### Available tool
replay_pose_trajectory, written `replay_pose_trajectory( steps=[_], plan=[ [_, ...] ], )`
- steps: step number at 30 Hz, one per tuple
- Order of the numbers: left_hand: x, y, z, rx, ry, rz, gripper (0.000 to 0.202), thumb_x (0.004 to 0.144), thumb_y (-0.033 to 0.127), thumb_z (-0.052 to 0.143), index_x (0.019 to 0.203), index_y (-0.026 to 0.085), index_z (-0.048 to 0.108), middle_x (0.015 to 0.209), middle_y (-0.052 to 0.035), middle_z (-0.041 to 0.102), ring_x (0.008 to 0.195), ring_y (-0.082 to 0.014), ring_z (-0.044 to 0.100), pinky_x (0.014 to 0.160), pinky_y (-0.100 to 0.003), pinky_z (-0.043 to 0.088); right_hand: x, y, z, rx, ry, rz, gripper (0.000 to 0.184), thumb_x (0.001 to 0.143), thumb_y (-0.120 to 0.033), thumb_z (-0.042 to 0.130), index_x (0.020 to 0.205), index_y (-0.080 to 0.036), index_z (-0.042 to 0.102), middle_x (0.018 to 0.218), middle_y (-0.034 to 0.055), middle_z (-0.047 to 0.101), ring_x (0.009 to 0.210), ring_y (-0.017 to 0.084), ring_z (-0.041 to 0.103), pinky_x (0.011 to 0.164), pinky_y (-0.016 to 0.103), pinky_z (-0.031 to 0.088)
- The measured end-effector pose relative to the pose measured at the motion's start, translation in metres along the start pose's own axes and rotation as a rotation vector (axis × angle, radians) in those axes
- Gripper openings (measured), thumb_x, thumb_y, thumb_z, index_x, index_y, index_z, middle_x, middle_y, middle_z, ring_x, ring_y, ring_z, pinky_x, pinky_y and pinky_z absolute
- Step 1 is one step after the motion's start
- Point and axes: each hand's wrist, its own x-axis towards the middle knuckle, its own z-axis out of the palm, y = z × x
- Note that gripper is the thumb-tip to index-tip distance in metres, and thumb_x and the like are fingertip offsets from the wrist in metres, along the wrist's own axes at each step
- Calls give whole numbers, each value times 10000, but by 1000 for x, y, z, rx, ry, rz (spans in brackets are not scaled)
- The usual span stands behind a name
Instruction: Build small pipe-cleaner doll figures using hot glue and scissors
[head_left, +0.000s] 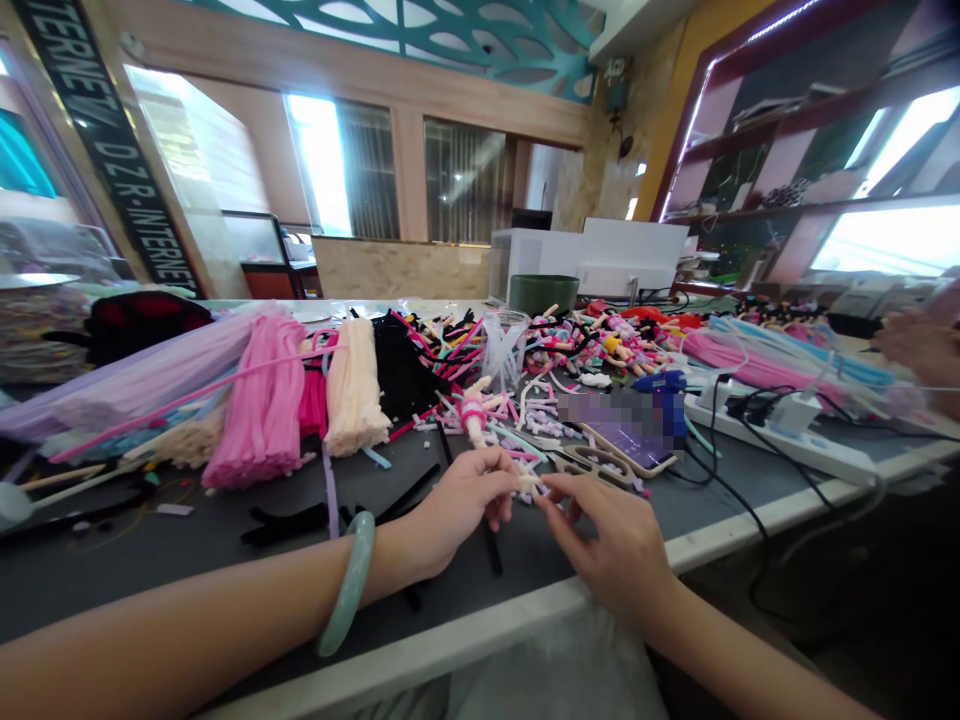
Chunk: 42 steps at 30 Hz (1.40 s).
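My left hand (465,500), wearing a pale green jade bangle (352,580), and my right hand (607,535) meet over a dark grey table top (225,550). Their fingertips pinch a small cream pipe-cleaner piece (529,484) from both sides. Its full shape is partly hidden by my fingers. Beyond my hands lies a heap of short, multicoloured pipe-cleaner pieces (525,430), with a finished pipe-cleaner figure (472,415) on it. A pair of scissors (592,465) lies just right of my fingers.
Bundles of pink (259,400), cream (352,385) and black (401,365) pipe cleaners lie to the left. A phone (630,440), a power strip (780,440) and cables lie to the right. A co-worker's hand (919,345) is at the right edge.
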Motion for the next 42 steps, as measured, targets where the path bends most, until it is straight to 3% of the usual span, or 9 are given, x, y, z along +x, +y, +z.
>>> replay_pose_trajectory(
  steps=[20,31,42],
  plan=[
    [-1,2,0,11,-17,36,86,710,156,500,632,159,465,478,59,423,465,-68,366,467,-200,257,0,-4,0,-10,26,-77,91,793,-129,586,877,-156,608,639,-9,625,581,116,596,597,244,427],
    [-4,5,2,33,0,3,65,696,128,474,640,160,462,500,58,432,477,-70,376,484,-203,272,0,-1,-1,99,-66,23,122,839,-140,506,863,-184,617,646,-1,647,538,109,592,548,224,443],
    [-4,4,1,45,-16,26,80,698,132,471,624,160,460,485,59,411,476,-75,353,487,-210,251,10,-3,-6,273,-84,110,138,758,-92,557,809,-184,647,640,-16,667,510,86,599,515,166,474]
  ],
)
